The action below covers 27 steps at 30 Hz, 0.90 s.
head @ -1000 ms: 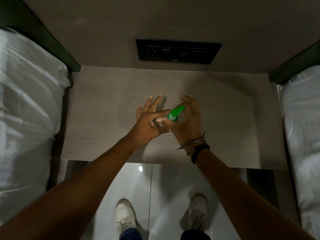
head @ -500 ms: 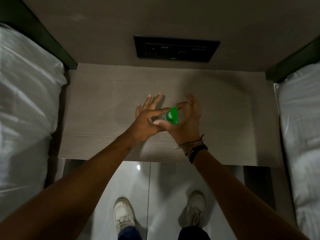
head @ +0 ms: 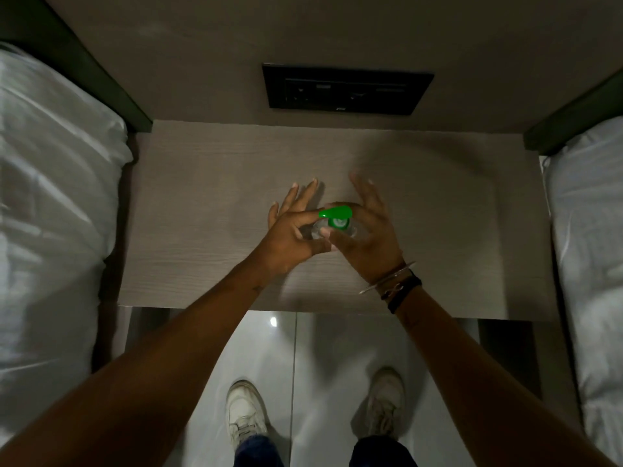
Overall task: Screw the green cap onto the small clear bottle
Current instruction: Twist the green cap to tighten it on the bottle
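Over the wood-grain desk (head: pixel 202 203), the left hand (head: pixel 290 234) pinches the small clear bottle (head: pixel 318 230) in a closed grip, other fingers splayed. The right hand (head: pixel 365 237) curls around the glossy green cap (head: pixel 337 217), its flip lid open, seated on the bottle's neck.

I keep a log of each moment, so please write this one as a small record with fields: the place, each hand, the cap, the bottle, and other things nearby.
place: wooden table between two beds, under a dark socket panel
left hand: thumb and forefinger on the green cap, other fingers spread
right hand: thumb beside the cap, fingers open and raised
green cap: flip lid open, sitting on the bottle neck
clear bottle: mostly hidden between the hands, above the table
cap tightness: cannot tell
nearby: white bedding on the left, white shoes on the floor
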Available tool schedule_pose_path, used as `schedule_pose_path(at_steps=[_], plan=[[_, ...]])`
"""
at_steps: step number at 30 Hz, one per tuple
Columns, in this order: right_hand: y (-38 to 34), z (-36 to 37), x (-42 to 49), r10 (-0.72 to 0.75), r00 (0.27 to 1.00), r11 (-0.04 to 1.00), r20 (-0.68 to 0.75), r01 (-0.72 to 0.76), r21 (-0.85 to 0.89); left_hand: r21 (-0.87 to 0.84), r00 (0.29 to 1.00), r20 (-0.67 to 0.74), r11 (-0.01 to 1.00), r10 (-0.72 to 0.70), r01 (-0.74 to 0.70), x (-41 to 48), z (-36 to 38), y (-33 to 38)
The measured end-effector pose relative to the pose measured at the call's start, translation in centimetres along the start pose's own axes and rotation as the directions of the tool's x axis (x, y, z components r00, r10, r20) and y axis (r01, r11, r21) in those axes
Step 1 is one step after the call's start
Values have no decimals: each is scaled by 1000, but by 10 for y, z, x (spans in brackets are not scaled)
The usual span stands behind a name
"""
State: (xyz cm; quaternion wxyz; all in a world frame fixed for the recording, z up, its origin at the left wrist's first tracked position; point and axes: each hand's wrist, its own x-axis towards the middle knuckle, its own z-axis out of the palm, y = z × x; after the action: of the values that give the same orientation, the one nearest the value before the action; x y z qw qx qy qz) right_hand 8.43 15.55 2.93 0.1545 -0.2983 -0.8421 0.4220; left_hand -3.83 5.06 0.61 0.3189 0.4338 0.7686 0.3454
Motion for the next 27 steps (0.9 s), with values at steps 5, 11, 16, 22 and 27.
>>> schedule_pose_path(at_steps=[5, 11, 16, 22, 27], plan=[[-14, 4, 2, 75, 975, 992, -207, -94, -82, 58, 1000, 20, 998, -3, 1, 1, 2, 0], [-4, 1, -2, -17, 1000, 1000, -4, 17, -13, -3, 1000, 19, 1000, 2, -2, 2, 1, 0], [-5, 1, -3, 53, 984, 998, -168, -59, -31, -3, 1000, 9, 1000, -9, 9, 0, 2, 1], [-1, 0, -3, 13, 1000, 999, -26, -12, 33, -16, 1000, 10, 1000, -13, 13, 0, -1, 5], [-4, 1, -1, 37, 989, 999, -144, -38, -8, -14, 1000, 22, 1000, -16, 16, -1, -1, 6]])
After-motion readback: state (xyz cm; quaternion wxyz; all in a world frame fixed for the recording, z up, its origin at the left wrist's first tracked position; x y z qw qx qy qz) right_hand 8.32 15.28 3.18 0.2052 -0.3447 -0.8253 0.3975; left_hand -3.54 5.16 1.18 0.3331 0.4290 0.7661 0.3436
